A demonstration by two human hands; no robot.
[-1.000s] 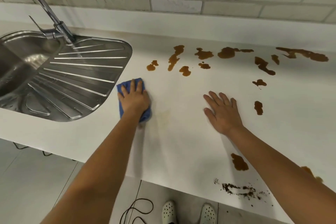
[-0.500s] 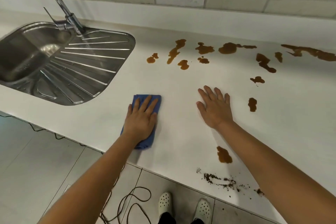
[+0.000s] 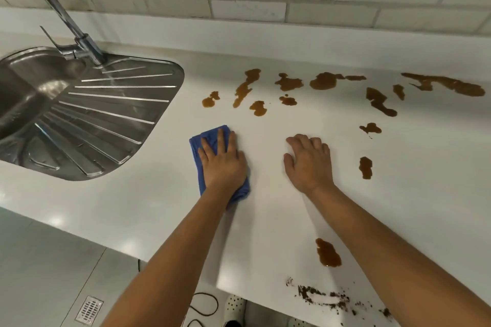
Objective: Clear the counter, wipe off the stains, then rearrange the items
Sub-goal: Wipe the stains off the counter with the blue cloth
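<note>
Two hands lying on a counter between a sink and a spread of stains.

The left hand (image 3: pixel 221 164) is pressing flat on the folded blue cloth (image 3: pixel 210 141), which is lying on the white counter (image 3: pixel 279 220) just right of the stainless steel sink (image 3: pixel 79 119), with the bent metal tap (image 3: pixel 66 24) standing at the sink's far edge. The right hand (image 3: pixel 309 162) is resting on the counter to the right of the cloth, apart from it. Brown liquid stains (image 3: pixel 289 82) are lying behind both hands and to their right, one (image 3: pixel 328 252) nearer the front edge, with dark crumbs (image 3: pixel 332 297) lying before it.
</note>
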